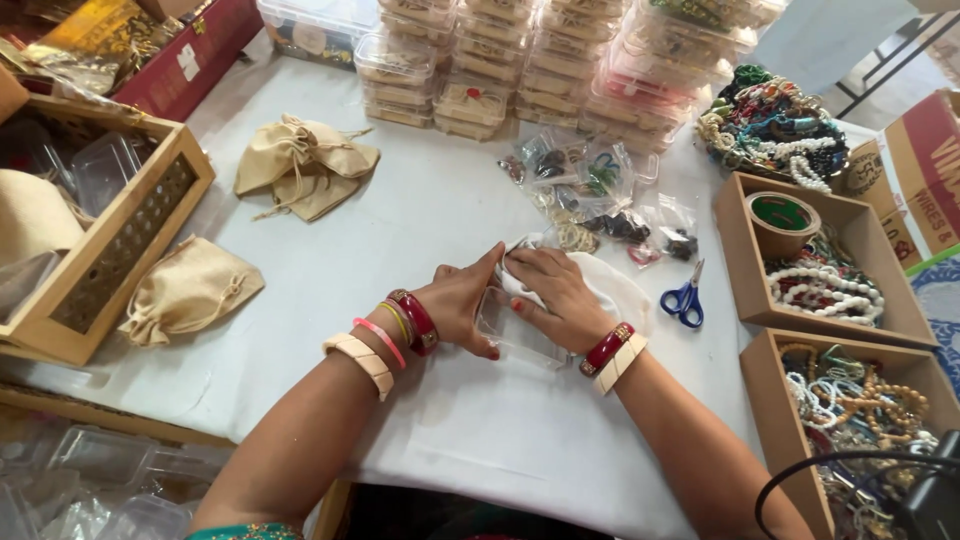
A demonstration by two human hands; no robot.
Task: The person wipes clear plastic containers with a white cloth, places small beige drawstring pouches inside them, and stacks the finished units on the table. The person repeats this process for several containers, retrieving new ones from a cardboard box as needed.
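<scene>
Both hands, left [462, 298] and right [553, 296], press a soft white cloth [610, 288] into a clear plastic box [505, 325].

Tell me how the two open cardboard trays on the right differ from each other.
The upper cardboard tray holds a roll of tape and mostly white and pale bead strands; the lower cardboard tray has no roll and holds tangled tan, brown and white beads. The upper tray shows whole, while the lower tray runs off the picture's edge, with a black cable crossing it. Both are shallow brown boxes without lids, standing on the white table.
</scene>
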